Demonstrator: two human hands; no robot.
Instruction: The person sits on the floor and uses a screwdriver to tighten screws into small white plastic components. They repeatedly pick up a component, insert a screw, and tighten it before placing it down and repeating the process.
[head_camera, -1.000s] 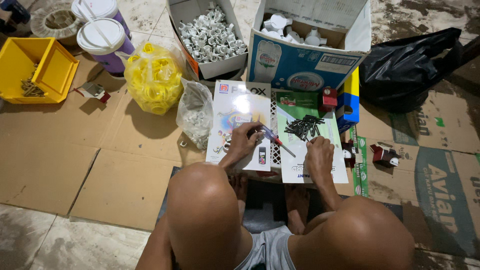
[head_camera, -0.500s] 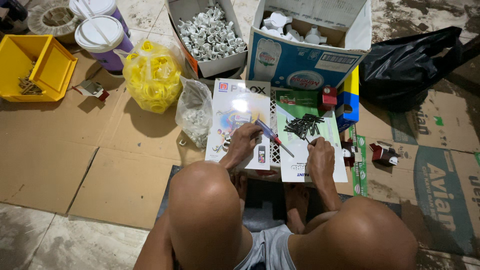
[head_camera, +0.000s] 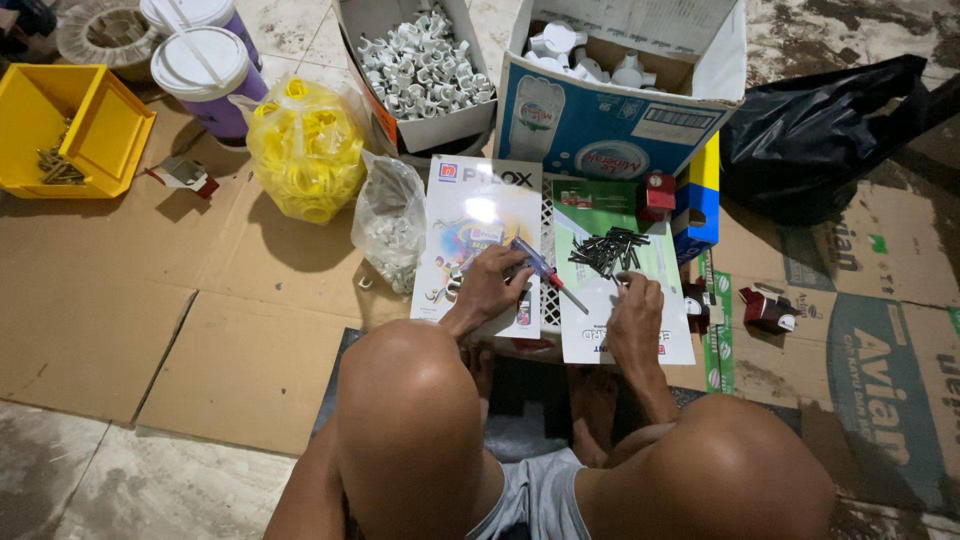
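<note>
I sit on flattened cardboard with my knees up. My left hand grips a screwdriver with a blue and red handle; its shaft points right, towards my other hand. My right hand rests on a green and white glossy sheet, fingertips pinched just below a pile of dark screws. Whether a screw sits between those fingers is too small to tell. Under my left hand lies a white glossy sheet. Both sheets lie over a white crate.
Behind the sheets stand a box of white plastic fittings, a blue and white carton, a yellow bag of rings, a clear bag, a yellow bin, purple tubs and a black bag. Small red parts lie right.
My right hand has slid up the sheet to the lower edge of the screw pile. My left hand stays in place with the screwdriver.
</note>
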